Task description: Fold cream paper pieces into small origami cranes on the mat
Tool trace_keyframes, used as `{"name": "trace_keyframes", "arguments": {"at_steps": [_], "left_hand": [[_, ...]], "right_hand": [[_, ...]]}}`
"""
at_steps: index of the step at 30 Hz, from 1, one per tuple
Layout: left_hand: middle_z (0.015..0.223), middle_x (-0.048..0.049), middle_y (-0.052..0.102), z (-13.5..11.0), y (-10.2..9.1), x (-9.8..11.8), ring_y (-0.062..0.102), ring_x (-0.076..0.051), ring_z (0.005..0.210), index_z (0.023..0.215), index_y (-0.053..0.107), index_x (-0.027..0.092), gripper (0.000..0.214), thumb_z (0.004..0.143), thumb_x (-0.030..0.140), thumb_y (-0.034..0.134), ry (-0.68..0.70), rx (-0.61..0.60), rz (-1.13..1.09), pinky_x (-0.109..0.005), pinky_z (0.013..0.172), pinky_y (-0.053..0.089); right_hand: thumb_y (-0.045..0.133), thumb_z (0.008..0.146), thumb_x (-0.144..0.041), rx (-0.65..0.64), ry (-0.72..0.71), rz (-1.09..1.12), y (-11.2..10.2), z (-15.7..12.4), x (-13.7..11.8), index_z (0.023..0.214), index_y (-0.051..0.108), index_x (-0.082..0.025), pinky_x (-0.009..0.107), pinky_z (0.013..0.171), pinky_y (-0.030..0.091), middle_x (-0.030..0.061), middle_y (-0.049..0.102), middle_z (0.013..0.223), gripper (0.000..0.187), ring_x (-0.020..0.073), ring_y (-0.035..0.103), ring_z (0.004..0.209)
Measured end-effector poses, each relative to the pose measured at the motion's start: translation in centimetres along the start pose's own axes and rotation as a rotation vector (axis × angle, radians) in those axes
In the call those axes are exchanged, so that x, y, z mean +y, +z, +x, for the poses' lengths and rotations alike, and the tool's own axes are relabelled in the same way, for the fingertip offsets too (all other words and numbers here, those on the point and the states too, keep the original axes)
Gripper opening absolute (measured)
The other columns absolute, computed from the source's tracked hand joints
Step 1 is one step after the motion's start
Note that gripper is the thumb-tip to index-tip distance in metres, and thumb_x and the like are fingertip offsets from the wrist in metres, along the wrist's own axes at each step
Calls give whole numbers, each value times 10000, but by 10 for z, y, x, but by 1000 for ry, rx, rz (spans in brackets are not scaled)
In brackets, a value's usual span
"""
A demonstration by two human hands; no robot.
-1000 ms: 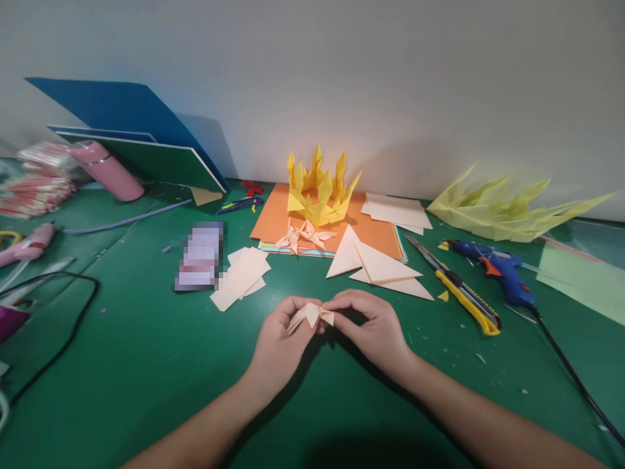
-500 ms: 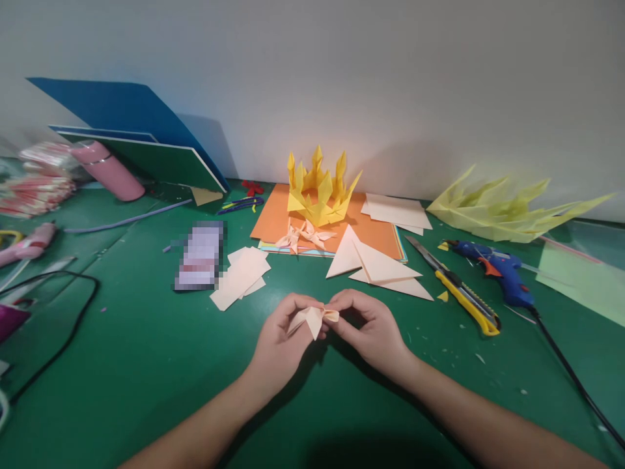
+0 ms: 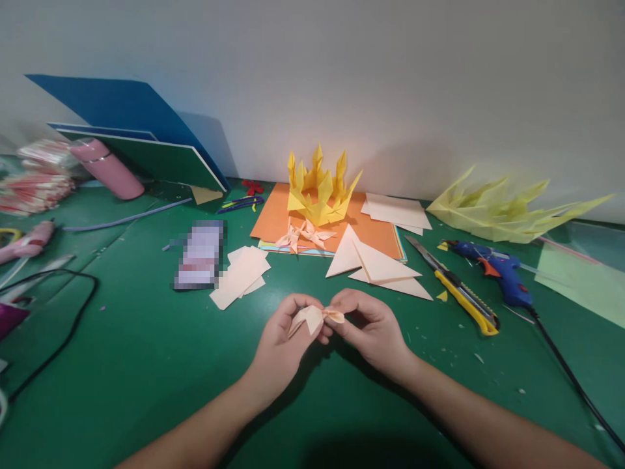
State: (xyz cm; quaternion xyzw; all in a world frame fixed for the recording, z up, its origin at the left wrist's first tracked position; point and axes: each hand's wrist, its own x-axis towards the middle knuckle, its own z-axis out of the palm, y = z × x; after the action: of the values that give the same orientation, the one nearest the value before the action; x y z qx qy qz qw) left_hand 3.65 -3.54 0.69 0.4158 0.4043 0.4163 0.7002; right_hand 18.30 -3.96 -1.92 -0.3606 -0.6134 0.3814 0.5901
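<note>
Low over the green table, a small folded piece of peach origami paper [image 3: 310, 318] is held between both hands. My left hand [image 3: 283, 339] is closed on its left part, thumb along the near side. Fingers of my right hand [image 3: 374, 329] pinch the narrow right end, where a petal-like flap curls out. Some fingertips are hidden behind the paper. Beyond the hands lie folded peach triangles [image 3: 374, 260] and several flat peach sheets [image 3: 239, 279]. Finished-looking peach folded flowers [image 3: 305, 234] rest in front of a yellow paper crown [image 3: 322, 195].
An orange paper stack [image 3: 273, 212] lies under the crown. To the right are a yellow utility knife [image 3: 463, 293], a blue glue gun [image 3: 508, 267] with a black cord, and a pale yellow paper crown [image 3: 508, 208]. A phone [image 3: 200, 254] and pink bottle [image 3: 107, 169] are left.
The petal-like flap at the paper's right end has shifted slightly right and looks more curled. Both hands keep nearly the same place and hold.
</note>
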Motion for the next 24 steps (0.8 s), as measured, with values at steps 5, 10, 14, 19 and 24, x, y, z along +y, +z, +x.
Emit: {"name": "trace_keyframes", "arguments": {"at_steps": [5,10,14,19,24], "left_hand": [[667,21,592,1,0,0,540,-90,580,763,557,167,286,673,382,723,-38,0,-3,-225,591,461],[663,33,569,3,-1,0,528,-85,569,735,536,172,292,688,406,704,-76,-16,16,-225,579,448],[644,43,563,4,-2,2,518,-72,553,712,532,168,246,675,336,708,-116,-25,25,-218,587,436],[568,53,566,5,-2,4,506,-74,531,715,521,174,172,648,214,674,-166,-26,62,-211,569,416],[537,63,560,4,-2,7,498,-68,490,715,522,173,175,613,179,664,-141,44,121,-206,540,405]], "right_hand": [[629,791,-133,2,-1,-53,-1,0,-1,714,616,-206,226,566,489,-2,633,649,107,114,603,601],[633,793,-133,-10,-111,-247,-2,-1,0,727,646,-209,232,579,491,7,663,655,102,125,619,612],[622,809,-156,-11,-165,-329,-3,-1,0,752,662,-208,232,576,501,19,678,668,87,131,631,619],[613,827,-188,-40,-183,-366,-3,0,-2,759,674,-204,239,567,504,23,683,654,92,132,631,599],[627,817,-186,-48,-157,-349,-2,0,-4,755,685,-218,252,568,506,20,689,647,91,142,639,602]]}}
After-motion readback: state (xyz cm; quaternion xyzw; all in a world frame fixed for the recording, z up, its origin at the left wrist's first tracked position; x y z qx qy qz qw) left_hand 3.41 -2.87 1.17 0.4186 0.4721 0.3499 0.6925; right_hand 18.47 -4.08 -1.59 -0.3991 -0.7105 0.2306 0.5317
